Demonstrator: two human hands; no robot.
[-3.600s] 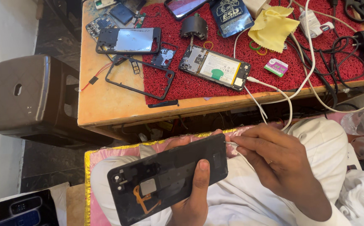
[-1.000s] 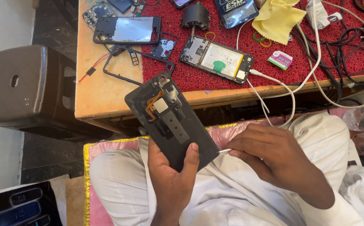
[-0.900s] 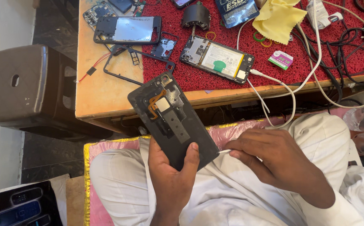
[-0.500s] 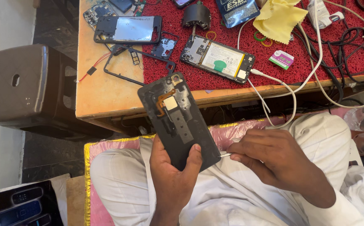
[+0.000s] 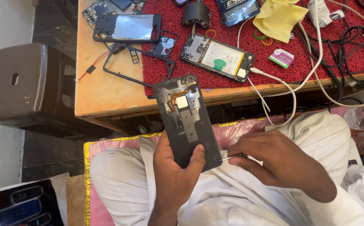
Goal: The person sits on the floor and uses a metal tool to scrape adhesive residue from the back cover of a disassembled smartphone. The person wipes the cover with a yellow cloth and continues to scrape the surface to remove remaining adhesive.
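The person is sitting low in white clothing over a pink cushion with a yellow edge [image 5: 119, 144], facing a wooden workbench [image 5: 106, 92]. The left hand [image 5: 175, 175] is holding a black phone back cover [image 5: 187, 121] upright above the lap, inner side showing, fingers wrapping its lower end and the thumb pressing on its face. An orange flex strip and a pale square part are sitting near the cover's top end, which is overlapping the bench's front edge in the view. The right hand [image 5: 280, 161] is pinching a thin metal tool [image 5: 232, 157], whose tip is touching the cover's lower right corner.

On the bench a red bristly mat [image 5: 299, 50] is covering most of the top. An opened phone with its battery exposed [image 5: 217, 56] is lying on the mat, with a white cable [image 5: 282, 90] plugged into its right end and hanging over the bench edge. A yellow cloth [image 5: 280, 19] is lying farther back, and black cables are tangling at the right. A bare black phone frame [image 5: 138, 67] is lying half on the wood, half on the mat, with another phone body [image 5: 127, 28] behind it. Left of the bench a dark plastic stool [image 5: 27, 88] is standing on a dark floor.
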